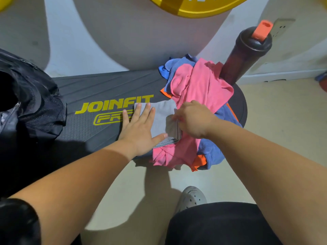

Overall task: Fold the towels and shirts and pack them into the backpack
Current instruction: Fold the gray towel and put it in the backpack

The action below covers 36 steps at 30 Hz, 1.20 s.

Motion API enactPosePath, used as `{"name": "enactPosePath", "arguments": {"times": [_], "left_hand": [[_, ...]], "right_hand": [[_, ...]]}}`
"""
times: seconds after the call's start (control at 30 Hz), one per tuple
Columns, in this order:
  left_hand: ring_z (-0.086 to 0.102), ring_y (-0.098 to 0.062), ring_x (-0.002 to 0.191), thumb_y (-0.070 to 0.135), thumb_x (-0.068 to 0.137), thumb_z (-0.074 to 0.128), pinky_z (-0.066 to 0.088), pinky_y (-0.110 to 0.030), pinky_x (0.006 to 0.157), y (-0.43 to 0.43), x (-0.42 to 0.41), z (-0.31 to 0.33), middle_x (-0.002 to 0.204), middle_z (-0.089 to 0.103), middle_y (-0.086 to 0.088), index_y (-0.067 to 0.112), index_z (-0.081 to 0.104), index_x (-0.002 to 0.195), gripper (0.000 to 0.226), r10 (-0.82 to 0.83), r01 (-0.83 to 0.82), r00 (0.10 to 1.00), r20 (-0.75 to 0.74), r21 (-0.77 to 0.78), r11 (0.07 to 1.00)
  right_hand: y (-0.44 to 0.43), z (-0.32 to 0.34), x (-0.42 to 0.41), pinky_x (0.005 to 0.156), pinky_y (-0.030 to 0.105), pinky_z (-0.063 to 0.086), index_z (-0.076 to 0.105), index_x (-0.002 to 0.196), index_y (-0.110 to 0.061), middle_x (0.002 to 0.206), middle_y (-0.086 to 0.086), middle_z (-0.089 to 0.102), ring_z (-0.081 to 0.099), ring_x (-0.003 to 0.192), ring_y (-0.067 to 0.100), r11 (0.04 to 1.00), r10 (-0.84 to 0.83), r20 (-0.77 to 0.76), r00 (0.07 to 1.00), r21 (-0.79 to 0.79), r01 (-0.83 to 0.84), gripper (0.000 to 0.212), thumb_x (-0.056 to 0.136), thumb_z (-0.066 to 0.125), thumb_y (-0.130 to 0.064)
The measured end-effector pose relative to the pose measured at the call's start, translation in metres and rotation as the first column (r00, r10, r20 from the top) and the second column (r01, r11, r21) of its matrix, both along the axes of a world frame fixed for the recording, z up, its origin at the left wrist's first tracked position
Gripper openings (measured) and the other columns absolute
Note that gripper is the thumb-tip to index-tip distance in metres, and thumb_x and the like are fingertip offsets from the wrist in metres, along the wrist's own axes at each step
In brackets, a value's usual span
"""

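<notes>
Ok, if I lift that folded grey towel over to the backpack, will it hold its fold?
Probably floppy: the grey towel is thin cloth in stacked layers, and the left hand presses it flat. Likely light for its size. The layers may splay when lifted unless pinched together at the edge the right hand holds.

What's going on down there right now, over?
Left hand flat on towel. Right hand pinching its folded edge. Towel partly on board, partly on clothes pile. Backpack open at left, nothing between.
</notes>
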<state>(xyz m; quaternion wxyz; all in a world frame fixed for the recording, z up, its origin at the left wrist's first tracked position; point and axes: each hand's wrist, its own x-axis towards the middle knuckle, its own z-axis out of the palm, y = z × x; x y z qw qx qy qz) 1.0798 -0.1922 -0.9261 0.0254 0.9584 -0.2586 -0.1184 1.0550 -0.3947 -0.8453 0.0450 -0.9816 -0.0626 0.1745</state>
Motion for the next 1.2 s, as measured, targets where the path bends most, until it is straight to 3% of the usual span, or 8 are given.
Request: {"name": "enactPosePath", "arguments": {"times": [0.1, 0.2, 0.37, 0.53, 0.67, 0.87, 1.03, 1.2], "left_hand": [[-0.024, -0.025, 0.150, 0.084, 0.078, 0.012, -0.004, -0.065, 0.117, 0.000, 0.001, -0.004, 0.165, -0.020, 0.002, 0.019, -0.005, 0.159, 0.105, -0.015, 0.015, 1.000, 0.010, 0.020, 1.000], [-0.023, -0.024, 0.150, 0.086, 0.078, 0.009, -0.003, -0.064, 0.118, 0.001, 0.000, -0.007, 0.165, -0.019, 0.001, 0.017, -0.006, 0.158, 0.107, -0.003, 0.003, 1.000, 0.011, -0.008, 1.000], [-0.019, -0.021, 0.152, 0.079, 0.088, 0.020, -0.002, -0.060, 0.121, 0.008, -0.002, -0.009, 0.166, -0.016, 0.000, 0.017, -0.001, 0.160, 0.097, 0.035, -0.031, 0.999, 0.028, -0.105, 0.994], [0.021, -0.034, 0.146, 0.071, 0.083, 0.054, 0.019, -0.051, 0.117, 0.025, -0.006, -0.002, 0.160, 0.024, -0.012, 0.020, 0.022, 0.156, 0.095, 0.318, -0.302, 0.948, 0.016, -0.277, 0.912], [0.047, -0.030, 0.118, 0.074, 0.068, 0.068, 0.041, -0.046, 0.098, 0.028, -0.011, 0.007, 0.120, 0.056, -0.004, 0.019, 0.057, 0.118, 0.075, 0.433, -0.415, 0.902, -0.013, -0.309, 0.856], [0.060, -0.031, 0.084, 0.068, 0.065, 0.076, 0.042, -0.036, 0.063, 0.022, -0.005, 0.017, 0.070, 0.058, 0.000, 0.020, 0.046, 0.062, 0.057, 0.524, -0.583, 0.807, -0.273, -0.225, 0.781], [0.049, -0.029, 0.065, 0.046, 0.070, 0.084, 0.034, -0.034, 0.057, 0.020, 0.007, 0.021, 0.059, 0.049, -0.002, 0.015, 0.043, 0.060, 0.052, 0.477, -0.596, 0.788, -0.389, -0.286, 0.750], [0.047, -0.021, 0.062, 0.024, 0.067, 0.088, 0.033, -0.030, 0.055, 0.054, 0.040, 0.032, 0.066, 0.051, 0.003, 0.019, 0.051, 0.072, 0.037, 0.408, -0.601, 0.785, -0.466, -0.413, 0.684]], "right_hand": [[0.015, -0.003, 0.005, 0.105, 0.043, 0.035, 0.050, 0.142, -0.026, 0.148, 0.004, 0.044, 0.039, 0.134, 0.032, 0.995, 0.103, 0.211, 0.972, -0.013, -0.103, 0.045, 0.098, 0.046, -0.036], [0.023, -0.020, 0.004, 0.120, 0.054, -0.001, 0.008, 0.159, -0.023, 0.167, -0.003, -0.003, -0.006, 0.154, 0.026, 0.970, 0.178, -0.002, 0.984, -0.167, -0.176, 0.064, 0.103, 0.025, -0.049], [0.017, -0.036, 0.004, 0.117, 0.062, -0.012, -0.009, 0.158, -0.025, 0.165, -0.005, -0.017, -0.021, 0.151, 0.029, 0.939, 0.169, -0.124, 0.978, -0.281, -0.198, 0.071, 0.101, 0.017, -0.058], [0.018, -0.033, 0.017, 0.120, 0.058, -0.008, 0.007, 0.158, -0.033, 0.167, 0.003, -0.004, -0.010, 0.153, 0.029, 0.967, 0.204, 0.036, 0.978, -0.162, -0.196, 0.073, 0.097, 0.035, -0.062], [0.030, -0.031, 0.030, 0.119, 0.059, -0.007, 0.012, 0.156, -0.043, 0.167, 0.010, 0.001, -0.010, 0.153, 0.032, 0.974, 0.190, 0.016, 0.982, -0.132, -0.187, 0.067, 0.097, 0.036, -0.062], [0.033, -0.030, 0.044, 0.121, 0.057, -0.003, 0.026, 0.149, -0.053, 0.161, 0.005, 0.024, 0.008, 0.152, 0.033, 0.979, 0.145, -0.056, 0.988, -0.138, -0.152, 0.050, 0.101, 0.035, -0.047], [0.025, -0.031, 0.046, 0.116, 0.045, 0.021, 0.041, 0.141, -0.054, 0.133, 0.002, 0.048, 0.042, 0.126, 0.031, 0.987, 0.116, 0.023, 0.993, -0.111, -0.113, 0.043, 0.098, 0.036, -0.055], [0.045, -0.010, 0.042, 0.093, 0.038, 0.044, 0.057, 0.128, -0.028, 0.109, 0.007, 0.049, 0.053, 0.112, 0.032, 0.994, 0.099, -0.103, 0.990, 0.060, -0.093, 0.042, 0.095, 0.051, -0.053]]}}
